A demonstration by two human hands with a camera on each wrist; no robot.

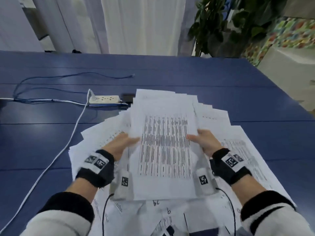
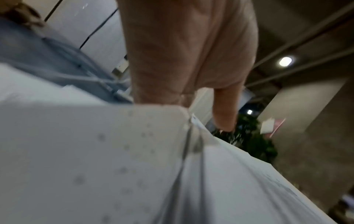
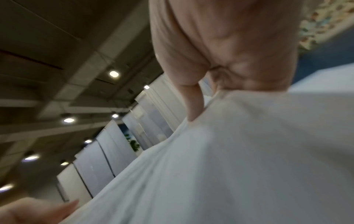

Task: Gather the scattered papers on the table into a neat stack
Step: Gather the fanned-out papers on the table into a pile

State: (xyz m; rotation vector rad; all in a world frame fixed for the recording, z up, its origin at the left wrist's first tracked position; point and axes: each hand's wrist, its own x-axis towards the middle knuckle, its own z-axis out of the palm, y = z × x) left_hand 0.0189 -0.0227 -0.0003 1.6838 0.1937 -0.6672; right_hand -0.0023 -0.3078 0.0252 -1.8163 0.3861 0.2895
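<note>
My left hand (image 1: 119, 145) and right hand (image 1: 207, 142) grip the bundle (image 1: 163, 145) by its side edges to square it above loose papers (image 1: 247, 147).

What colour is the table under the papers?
Dark blue table, clearest in the head view, with white papers on it.

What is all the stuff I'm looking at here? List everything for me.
held papers: one sheaf, white with printed columns, lifted between both hands
scattered papers: many, white, fanned on the table beneath
table: one, blue
power strip: one, white, left of the papers
cables: several, white and blue, on the table's left side
dark small object: one, beside the strip, too blurred to identify
plant: one, green, beyond the table
curtain: white, behind
left hand: grips the sheaf's left edge
right hand: grips its right edge
wrist bands: two, black, with markers
</note>
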